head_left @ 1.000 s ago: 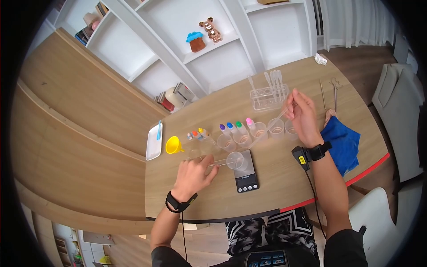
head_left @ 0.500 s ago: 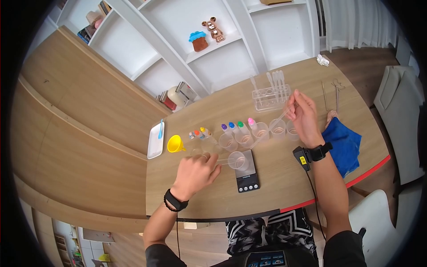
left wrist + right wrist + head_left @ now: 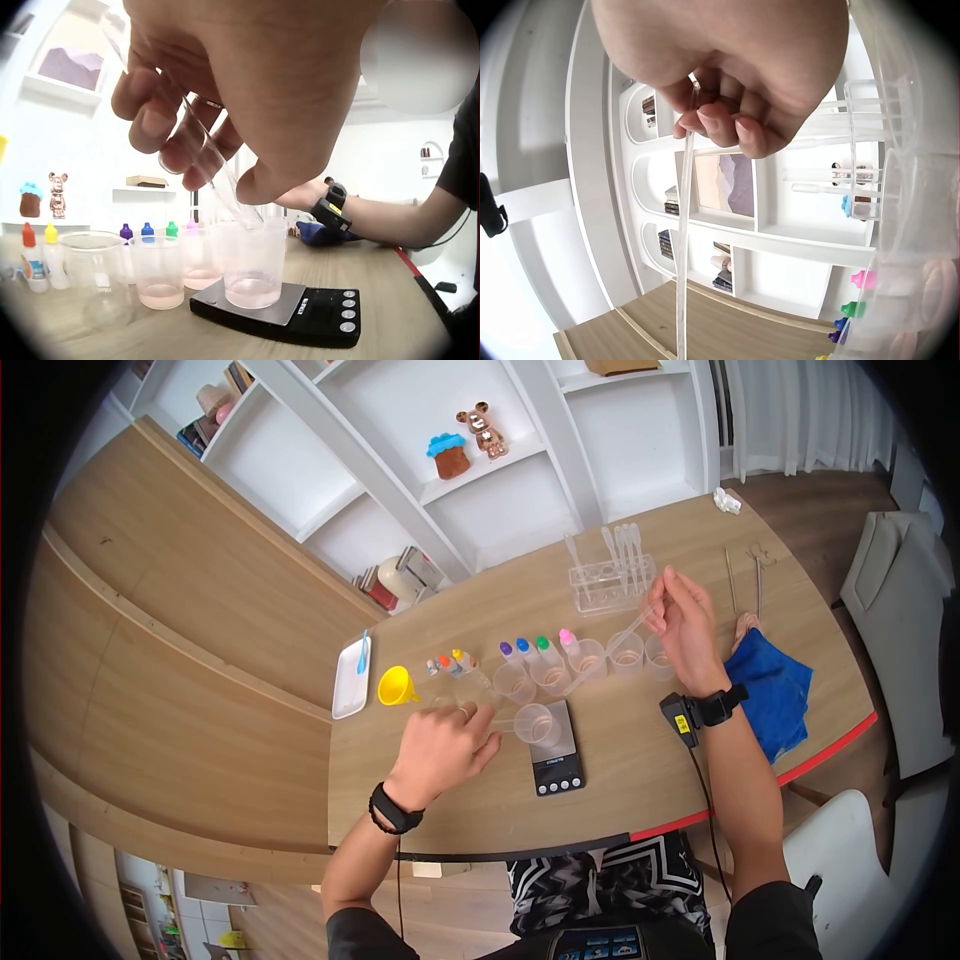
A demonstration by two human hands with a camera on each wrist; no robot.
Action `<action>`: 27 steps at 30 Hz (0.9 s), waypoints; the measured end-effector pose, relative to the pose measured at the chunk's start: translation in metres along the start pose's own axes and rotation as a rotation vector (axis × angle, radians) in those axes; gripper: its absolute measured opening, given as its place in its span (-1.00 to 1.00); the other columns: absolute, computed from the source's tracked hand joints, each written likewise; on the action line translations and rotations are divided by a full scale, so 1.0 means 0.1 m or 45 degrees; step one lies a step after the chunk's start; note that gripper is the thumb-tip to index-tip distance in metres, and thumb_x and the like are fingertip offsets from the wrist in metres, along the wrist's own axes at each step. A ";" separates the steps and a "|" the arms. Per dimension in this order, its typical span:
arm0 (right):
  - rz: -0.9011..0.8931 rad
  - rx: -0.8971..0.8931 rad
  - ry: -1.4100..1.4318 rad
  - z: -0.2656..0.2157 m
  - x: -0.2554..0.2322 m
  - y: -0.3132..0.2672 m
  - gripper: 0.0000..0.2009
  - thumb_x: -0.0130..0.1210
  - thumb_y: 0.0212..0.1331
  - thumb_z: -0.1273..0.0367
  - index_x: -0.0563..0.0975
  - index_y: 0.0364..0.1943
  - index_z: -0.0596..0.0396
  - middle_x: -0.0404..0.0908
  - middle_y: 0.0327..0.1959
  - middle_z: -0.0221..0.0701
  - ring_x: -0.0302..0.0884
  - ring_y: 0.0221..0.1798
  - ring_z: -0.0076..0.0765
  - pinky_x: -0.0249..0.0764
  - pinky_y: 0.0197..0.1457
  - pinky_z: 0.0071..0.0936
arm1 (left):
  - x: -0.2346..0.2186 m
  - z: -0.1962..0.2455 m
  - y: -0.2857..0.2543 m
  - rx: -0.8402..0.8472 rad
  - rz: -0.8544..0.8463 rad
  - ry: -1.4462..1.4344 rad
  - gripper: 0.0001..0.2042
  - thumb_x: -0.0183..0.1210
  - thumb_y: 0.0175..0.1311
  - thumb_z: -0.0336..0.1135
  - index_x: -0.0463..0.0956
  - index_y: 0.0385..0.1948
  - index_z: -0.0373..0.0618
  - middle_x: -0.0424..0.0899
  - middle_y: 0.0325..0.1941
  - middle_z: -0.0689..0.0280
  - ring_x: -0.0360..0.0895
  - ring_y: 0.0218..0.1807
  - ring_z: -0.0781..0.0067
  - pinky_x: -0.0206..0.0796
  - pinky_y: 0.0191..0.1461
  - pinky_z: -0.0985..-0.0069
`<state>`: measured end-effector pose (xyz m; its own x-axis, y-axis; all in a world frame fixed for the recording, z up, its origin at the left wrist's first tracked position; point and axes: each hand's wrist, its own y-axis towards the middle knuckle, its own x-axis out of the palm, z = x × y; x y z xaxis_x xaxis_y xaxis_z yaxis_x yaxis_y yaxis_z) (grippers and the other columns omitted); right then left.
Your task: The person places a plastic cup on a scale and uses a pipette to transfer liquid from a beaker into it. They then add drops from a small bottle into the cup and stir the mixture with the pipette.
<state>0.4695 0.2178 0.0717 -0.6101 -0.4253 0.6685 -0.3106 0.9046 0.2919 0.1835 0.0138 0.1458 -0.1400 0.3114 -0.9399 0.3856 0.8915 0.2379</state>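
Note:
My left hand (image 3: 440, 748) grips a clear tube (image 3: 202, 146), tilted so its lower end meets the rim of a clear cup (image 3: 253, 266). Pale pink liquid lies in the bottom of that cup, which stands on a black and silver scale (image 3: 558, 772). Raised at the right, my right hand (image 3: 688, 630) pinches a thin clear rod or dropper (image 3: 683, 225) between thumb and fingers. It slants down to the left above a row of clear cups (image 3: 515, 684). Several of these cups hold pale liquid.
Dropper bottles with coloured caps (image 3: 567, 637) stand behind the cups. Farther back is a clear rack (image 3: 600, 598) of droppers. A yellow funnel (image 3: 396, 686) and a white tray (image 3: 350, 685) lie left, a clear beaker (image 3: 96, 262) near the left hand, a blue cloth (image 3: 770, 695) right.
Over the last second my left hand has shifted slightly, its wrist moving a little left, still gripping the tube. My right hand has kept nearly the same pose.

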 end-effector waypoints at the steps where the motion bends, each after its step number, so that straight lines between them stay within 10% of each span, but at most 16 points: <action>1: 0.002 -0.002 -0.011 0.00 -0.01 0.00 -0.62 -0.02 0.63 0.17 0.52 -0.37 0.11 0.40 -0.57 -0.51 0.26 -0.53 -0.59 0.20 -0.38 -0.56 | 0.04 -0.03 -0.02 -0.035 0.022 -0.080 -0.82 0.32 0.26 -0.23 0.57 -0.37 -0.10 0.61 -0.54 0.31 0.60 -0.54 0.35 0.35 -0.48 0.41; 10: -0.046 -0.015 -0.200 0.07 0.22 -0.13 -0.64 -0.03 0.64 0.20 0.57 -0.29 0.17 0.58 -0.45 -0.41 0.45 -0.45 -0.52 0.38 -0.30 -0.55 | 0.91 -0.12 -0.43 -0.730 0.265 -1.718 -0.93 0.21 0.42 -0.43 0.56 -0.27 -0.21 0.54 -0.42 0.50 0.40 -0.38 0.76 0.23 -0.32 0.62; 27: -0.421 -0.186 -0.807 0.26 0.79 -0.48 -0.62 0.01 0.62 0.21 0.57 -0.26 0.28 0.62 -0.35 -0.26 0.56 -0.41 -0.38 0.47 -0.30 -0.41 | 1.11 -0.17 -0.62 -0.545 0.234 -1.897 -0.89 0.21 0.46 -0.40 0.53 -0.26 -0.21 0.51 -0.44 0.50 0.35 -0.39 0.77 0.22 -0.32 0.68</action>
<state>0.4168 0.1403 0.0924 -0.8200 -0.5721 0.0180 -0.4782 0.7020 0.5278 0.1285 -0.0009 0.0311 0.9747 0.0587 -0.2157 -0.0198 0.9838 0.1784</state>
